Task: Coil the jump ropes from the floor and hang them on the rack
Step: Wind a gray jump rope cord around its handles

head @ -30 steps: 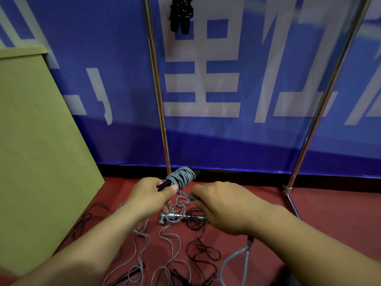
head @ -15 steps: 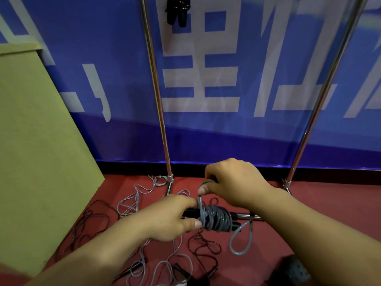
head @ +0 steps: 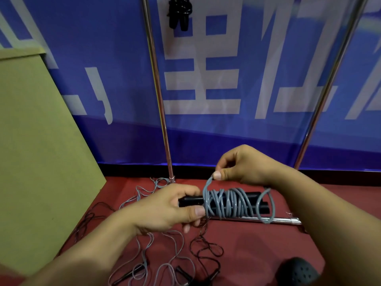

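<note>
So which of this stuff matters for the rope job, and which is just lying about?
Job:
- grey cord wound on black handles
- left hand, right hand
- loose ropes
- chrome rack
- hung black rope bundle

Idle:
- green board
- blue banner

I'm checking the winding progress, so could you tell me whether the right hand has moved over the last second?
Yes. The right hand has risen and shifted right, away from the rack's left pole, pinching the grey rope.

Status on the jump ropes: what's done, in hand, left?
Done: one black bundle already hangs high on the rack.
In hand: the left hand grips the black handles wrapped in grey rope; the right hand pinches its end, so it is not yet hung.
Left: loose grey ropes and a black rope lie on the floor.
</note>
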`<move>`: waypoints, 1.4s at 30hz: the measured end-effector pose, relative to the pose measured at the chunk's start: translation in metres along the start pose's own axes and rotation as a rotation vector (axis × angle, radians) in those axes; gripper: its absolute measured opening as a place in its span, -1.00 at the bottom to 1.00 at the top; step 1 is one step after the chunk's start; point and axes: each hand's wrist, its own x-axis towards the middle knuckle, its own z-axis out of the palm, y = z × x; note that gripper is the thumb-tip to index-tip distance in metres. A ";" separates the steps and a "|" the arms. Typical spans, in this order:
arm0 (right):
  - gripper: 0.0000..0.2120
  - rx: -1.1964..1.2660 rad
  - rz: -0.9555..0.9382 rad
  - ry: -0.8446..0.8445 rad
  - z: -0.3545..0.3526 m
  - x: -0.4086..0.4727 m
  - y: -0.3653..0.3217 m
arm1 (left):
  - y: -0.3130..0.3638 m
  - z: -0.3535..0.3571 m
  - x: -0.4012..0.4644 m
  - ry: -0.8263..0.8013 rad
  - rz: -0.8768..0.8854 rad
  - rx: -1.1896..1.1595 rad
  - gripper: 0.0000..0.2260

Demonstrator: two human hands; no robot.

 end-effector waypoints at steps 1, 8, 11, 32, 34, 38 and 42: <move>-0.79 0.033 0.002 -0.009 -0.001 -0.001 0.001 | 0.000 0.000 0.000 -0.001 0.010 -0.058 -0.68; -0.78 0.077 -0.035 -0.025 0.003 -0.002 0.004 | -0.001 -0.008 0.001 0.074 0.112 -0.492 -0.45; -0.72 0.066 -0.019 0.001 0.014 -0.003 -0.007 | 0.004 -0.007 0.005 0.200 0.104 -0.651 -0.56; -0.76 -0.446 0.024 -0.081 0.063 -0.021 -0.030 | -0.018 -0.021 0.014 0.773 -0.221 0.275 -0.77; -0.79 -0.442 0.027 -0.005 0.062 -0.022 -0.028 | -0.021 -0.024 0.013 0.769 -0.249 0.325 -0.78; -0.73 -0.452 -0.026 0.068 0.060 -0.026 -0.028 | -0.026 -0.026 0.014 0.775 -0.309 0.438 -0.74; -0.63 -0.523 -0.057 0.161 0.058 -0.027 -0.028 | -0.028 -0.023 0.017 0.768 -0.365 0.494 -0.75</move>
